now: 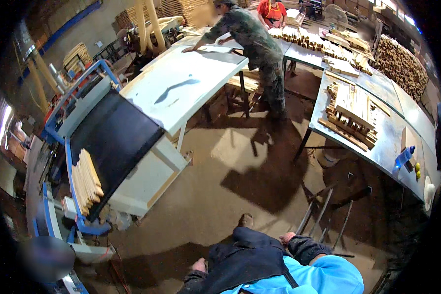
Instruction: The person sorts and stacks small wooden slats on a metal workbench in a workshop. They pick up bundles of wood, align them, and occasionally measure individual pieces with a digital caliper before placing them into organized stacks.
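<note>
Black conveyor belt [113, 137], pale wooden slats [85, 181]

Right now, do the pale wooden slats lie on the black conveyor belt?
Yes, the pale wooden slats lie fanned together on the near end of the black conveyor belt.

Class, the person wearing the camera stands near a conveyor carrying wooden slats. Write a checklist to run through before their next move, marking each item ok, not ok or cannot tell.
1. Left hand empty: cannot tell, only partly seen beside the dark apron.
2. Right hand empty: cannot tell, mostly hidden.
3. Wooden slats resting on the black belt: ok, bundled at its near end.
4. Floor underfoot free of obstacles: not ok, a metal rod frame stands close on the right.
5. Co-worker away from the belt: ok, at the far white table.
</note>
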The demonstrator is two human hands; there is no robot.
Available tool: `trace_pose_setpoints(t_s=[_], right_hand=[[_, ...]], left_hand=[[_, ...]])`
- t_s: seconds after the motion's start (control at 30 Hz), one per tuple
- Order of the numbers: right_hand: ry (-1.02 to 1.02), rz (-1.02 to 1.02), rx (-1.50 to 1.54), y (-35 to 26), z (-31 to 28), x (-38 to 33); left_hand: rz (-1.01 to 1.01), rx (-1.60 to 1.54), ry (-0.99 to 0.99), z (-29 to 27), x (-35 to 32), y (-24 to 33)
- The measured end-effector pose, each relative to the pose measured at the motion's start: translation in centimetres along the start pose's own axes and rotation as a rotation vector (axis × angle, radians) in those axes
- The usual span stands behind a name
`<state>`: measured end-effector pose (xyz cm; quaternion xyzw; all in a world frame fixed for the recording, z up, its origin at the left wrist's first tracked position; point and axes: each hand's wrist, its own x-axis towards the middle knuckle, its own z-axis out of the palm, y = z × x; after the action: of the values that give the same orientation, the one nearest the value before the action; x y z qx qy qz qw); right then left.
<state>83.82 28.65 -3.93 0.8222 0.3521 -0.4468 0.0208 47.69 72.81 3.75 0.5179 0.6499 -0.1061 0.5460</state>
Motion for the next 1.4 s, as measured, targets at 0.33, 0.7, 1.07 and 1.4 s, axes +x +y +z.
trace_pose_setpoints(t_s=[0.33, 0.7, 1.07, 1.4], right_hand=[[0.678, -0.124, 0.7, 6.5, -21.5, 10.6], [0.223, 0.041, 0.33, 8.0, -26.6, 8.7], [0.308, 0.214, 0.391, 14.0, -37.7, 17.8], [0.49, 0.174, 0.171, 18.5, -53.7, 27.7]], left_hand=[[0.413, 0.799, -0.217, 6.8, 4.4, 18.9], [0.49, -0.263, -0.582, 20.1, -0.6, 60.8], [1.21, -0.188, -0.39, 27.1, -0.8, 92.4], [1.274, -0.126, 0.077, 29.2, 7.8, 99.9]])
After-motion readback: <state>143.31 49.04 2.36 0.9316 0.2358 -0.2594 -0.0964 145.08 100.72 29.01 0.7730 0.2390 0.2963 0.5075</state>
